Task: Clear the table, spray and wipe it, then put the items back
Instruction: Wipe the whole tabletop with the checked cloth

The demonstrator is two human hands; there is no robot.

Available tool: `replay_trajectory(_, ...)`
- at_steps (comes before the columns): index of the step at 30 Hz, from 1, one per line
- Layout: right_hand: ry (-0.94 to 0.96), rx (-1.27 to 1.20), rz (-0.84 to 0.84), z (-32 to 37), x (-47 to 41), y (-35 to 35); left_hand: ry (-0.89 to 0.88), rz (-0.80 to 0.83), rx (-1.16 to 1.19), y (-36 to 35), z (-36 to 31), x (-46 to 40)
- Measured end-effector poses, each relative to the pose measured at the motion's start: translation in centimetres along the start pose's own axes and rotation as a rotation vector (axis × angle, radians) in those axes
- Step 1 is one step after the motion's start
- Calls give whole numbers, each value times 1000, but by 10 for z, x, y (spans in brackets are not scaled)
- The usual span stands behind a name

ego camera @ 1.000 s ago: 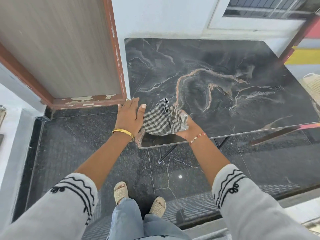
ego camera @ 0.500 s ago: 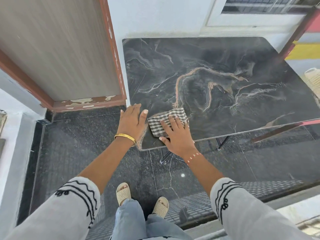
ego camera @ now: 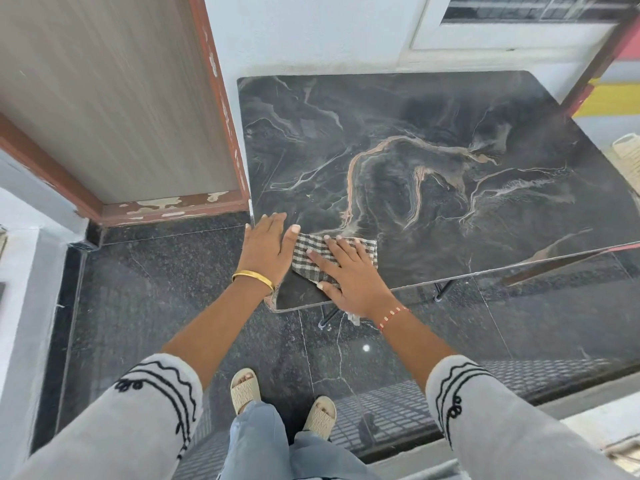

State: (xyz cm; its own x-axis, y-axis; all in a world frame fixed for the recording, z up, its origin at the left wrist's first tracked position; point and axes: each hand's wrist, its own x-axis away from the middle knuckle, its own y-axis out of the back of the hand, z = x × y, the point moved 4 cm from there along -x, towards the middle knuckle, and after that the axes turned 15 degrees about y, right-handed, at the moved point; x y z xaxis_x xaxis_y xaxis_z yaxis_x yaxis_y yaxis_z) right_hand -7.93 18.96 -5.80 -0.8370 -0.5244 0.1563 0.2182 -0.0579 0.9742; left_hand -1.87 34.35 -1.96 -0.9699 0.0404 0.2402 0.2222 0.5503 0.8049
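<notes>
A dark marble-patterned bench [ego camera: 450, 161] stands against a pale wall [ego camera: 311, 32], its near left corner toward the person. On that corner lies a checked cloth [ego camera: 313, 245] — brown and white, folded flat — and the right hand [ego camera: 346, 271] presses down on it with fingers straight and spread, the palm covering the cloth's near part; a bit of cloth shows past the bench edge under the wrist. The left hand [ego camera: 268, 252] rests flat on the bench's left edge just beside the cloth, fingers straight and together, the thumb tip touching the cloth's left border. A gold bangle [ego camera: 252, 277] circles the left wrist and a red-and-white beaded bracelet [ego camera: 393, 315] the right. Both arms come out of pale sleeves [ego camera: 149, 403] with black embroidered trim. Below, on the glossy black floor [ego camera: 138, 289], two feet in beige sandals [ego camera: 246, 388] stand under blue jeans — the bench's thin black legs show just beyond them. A wood-grain door [ego camera: 104, 91] in a worn red-brown frame is to the left.
</notes>
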Motion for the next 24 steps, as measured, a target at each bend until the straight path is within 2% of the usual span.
replay_trajectory(5,-219,-147,-159,12,-10,-12,21,10,-34,-6,2,-8)
replay_trajectory(12,-451,-117,-239,20,-28,-10,14,11,-20,-9,-8,-40)
replay_trajectory(14,-494,-169,-216,19,-40,-9,22,15,-2,-10,-9,-54)
replay_trajectory(16,-541,-237,-210,10,-61,-8,32,14,13,-8,-10,-74)
replay_trajectory(24,-706,-256,-317,-44,-152,21,-47,9,-107,11,-20,-156)
